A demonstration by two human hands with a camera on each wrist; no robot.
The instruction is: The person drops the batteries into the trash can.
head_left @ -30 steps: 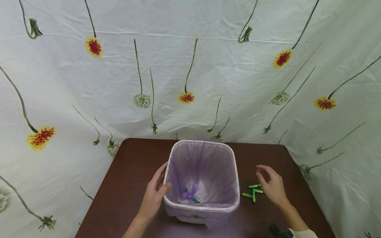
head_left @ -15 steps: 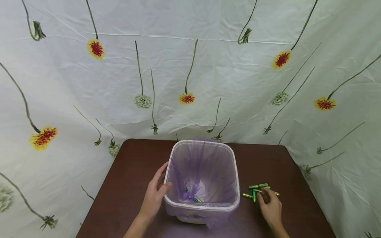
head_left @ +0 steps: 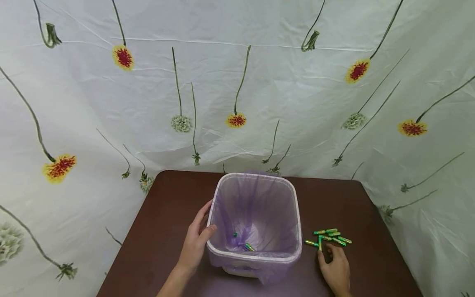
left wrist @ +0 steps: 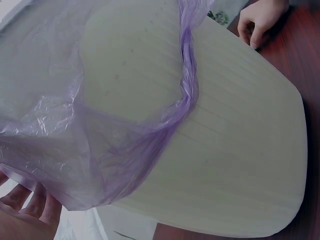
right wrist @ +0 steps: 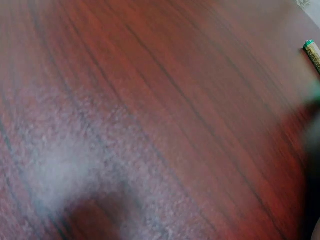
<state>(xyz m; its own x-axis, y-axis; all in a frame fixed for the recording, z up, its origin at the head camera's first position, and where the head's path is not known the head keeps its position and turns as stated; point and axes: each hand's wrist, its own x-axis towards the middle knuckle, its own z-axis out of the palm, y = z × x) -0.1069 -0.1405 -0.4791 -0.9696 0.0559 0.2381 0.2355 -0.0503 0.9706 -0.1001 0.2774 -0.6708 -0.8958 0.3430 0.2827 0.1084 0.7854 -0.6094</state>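
A white bin (head_left: 295, 206) lined with a purple bag (head_left: 256, 206) stands mid-table. Two green batteries (head_left: 248, 246) lie at its bottom. My left hand (head_left: 198, 239) grips the bin's left rim, thumb hooked over the edge. The left wrist view shows the bin's outer wall (left wrist: 240, 150), bag overhang (left wrist: 125, 130) and my left fingers (left wrist: 25, 210). Several green-and-gold batteries (head_left: 328, 237) lie loose to the bin's right. My right hand (head_left: 334, 268) rests on the table just before them, its curled fingers (left wrist: 260, 20) at the nearest battery; whether it pinches one is unclear.
The dark brown table (head_left: 167, 231) is hemmed in at the back and on both sides by a white flower-print cloth (head_left: 237, 82). The right wrist view is blurred, showing tabletop (right wrist: 150, 125) and one battery (right wrist: 312, 50) at the edge.
My right hand came down from above the batteries and drew back toward me, uncovering the pile. The left hand has stayed on the bin's rim.
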